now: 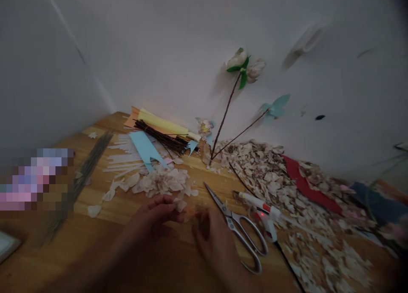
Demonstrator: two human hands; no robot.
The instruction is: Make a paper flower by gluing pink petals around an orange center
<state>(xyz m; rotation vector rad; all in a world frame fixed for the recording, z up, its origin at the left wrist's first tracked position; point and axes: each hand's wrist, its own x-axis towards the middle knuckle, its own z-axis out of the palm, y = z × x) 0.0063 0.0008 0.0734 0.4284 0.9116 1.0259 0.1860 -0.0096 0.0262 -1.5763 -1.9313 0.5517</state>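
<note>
My left hand rests on the wooden table with its fingers pinched on a small pale paper petal. Close beside it, my right hand is blurred by motion; its fingers curl toward the same petal, and I cannot make out whether they grip it. A heap of pale petals lies just beyond the left hand.
Silver scissors and a white glue gun with a red light lie right of my hands. Paper scraps cover the right side. Dark wire stems, coloured paper sheets and two paper flowers stand by the wall.
</note>
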